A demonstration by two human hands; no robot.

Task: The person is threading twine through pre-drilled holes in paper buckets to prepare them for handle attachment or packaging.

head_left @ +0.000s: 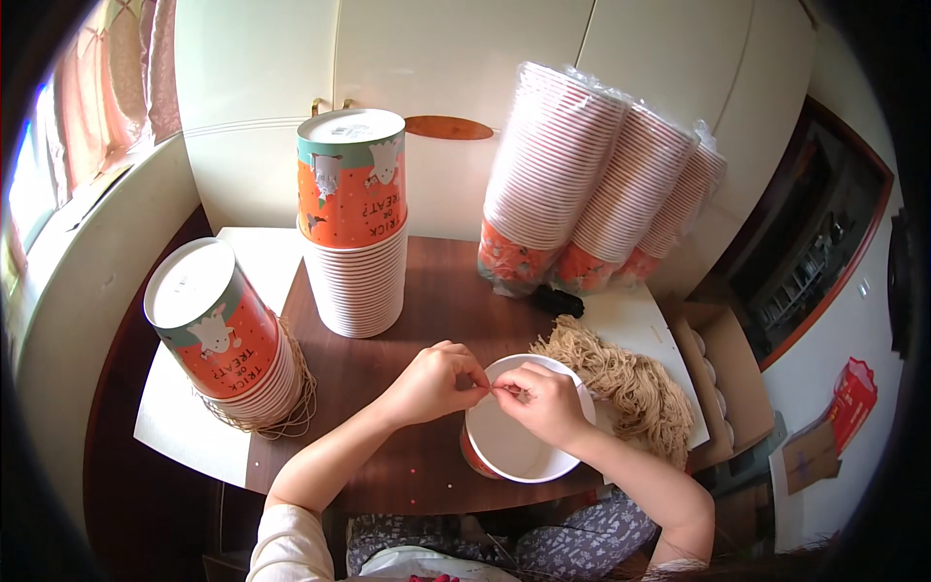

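A white-lined paper bucket (pixel 506 441) with an orange outside stands at the table's front edge, its mouth facing up. Over its far left rim my left hand (pixel 444 380) is closed, thumb and forefinger pinched. My right hand (pixel 545 400) is pinched too, above the bucket's opening, its fingertips meeting those of the left. Whatever sits between the fingertips is too small to make out. Just right of the bucket lies a thick bundle of beige twine (pixel 640 393).
Upside-down bucket stacks stand at the far left (pixel 351 233) and near left (pixel 228 335), the latter with loose twine round its base. Plastic-wrapped bucket stacks (pixel 553 165) lean at the back right, beside a black object (pixel 561 302). An open cardboard box (pixel 732 373) is right of the table.
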